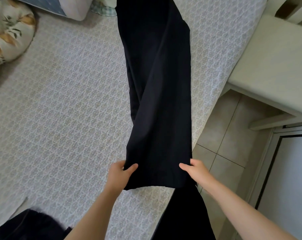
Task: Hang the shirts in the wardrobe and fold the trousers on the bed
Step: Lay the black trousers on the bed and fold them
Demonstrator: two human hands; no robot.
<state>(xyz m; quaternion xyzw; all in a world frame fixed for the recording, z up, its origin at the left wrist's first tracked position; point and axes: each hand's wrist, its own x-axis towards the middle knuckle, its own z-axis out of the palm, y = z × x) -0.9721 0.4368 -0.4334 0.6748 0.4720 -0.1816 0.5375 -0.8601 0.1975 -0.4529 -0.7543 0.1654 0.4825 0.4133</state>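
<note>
Long dark navy trousers point(157, 80) lie lengthwise along the patterned bed's point(63, 110) right edge, unfolded; left hand point(121, 172) and right hand point(197, 170) pinch the near end's corners.

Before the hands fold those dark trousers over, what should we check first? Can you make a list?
1. Both hands holding the near end: ok. The left hand and right hand each pinch a corner of the trousers.
2. Trousers laid out long on the bed: ok.
3. Legs stacked neatly: not ok. A diagonal crease shows and one layer peeks out on the left side.
4. Far end flat: cannot tell, it runs out of the picture.
5. Room to fold: ok, the bedspread beside the trousers is bare.
6. Away from the bed's edge: not ok, the right side lies close to it.
</note>
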